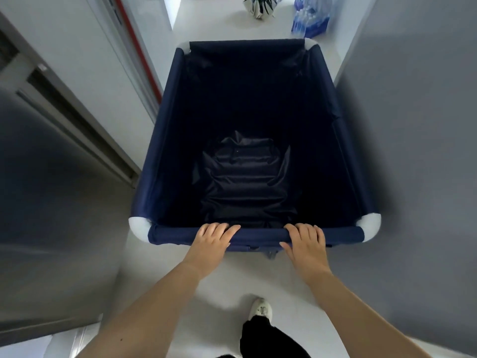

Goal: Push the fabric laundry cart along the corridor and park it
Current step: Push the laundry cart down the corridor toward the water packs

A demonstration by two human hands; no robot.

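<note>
We have both hands on the near rail of the laundry cart [255, 140], the left hand [215, 237] and the right hand [305, 241] each curled over the padded navy bar, fingers draped inside the rim and thumbs under it, so each grip is clamped on that rail and not merely resting there. The cart stands on the pale corridor floor [232, 277] directly ahead of us, filling most of the width between the grey wall [413, 125] on the right and the door frame [77, 107] on the left. Its long axis runs straight down the corridor, away from us, with the far rail leading and the near rail at our hands; it looks square to the passage, not skewed. The risk we see is at the sides: clearance looks slim, and an uneven push from one hand could swing a white corner cap [371, 223] into the wall or catch the door frame. Ahead, a pack of water bottles [309, 19] sits on the floor near the right wall and a folded patterned object [259, 6] lies near the middle of the path, so running on unchecked could drive the far rail into them. The fabric bin appears empty, only its dark liner crumpled at the bottom, so we judge it light and quick to veer.
</note>
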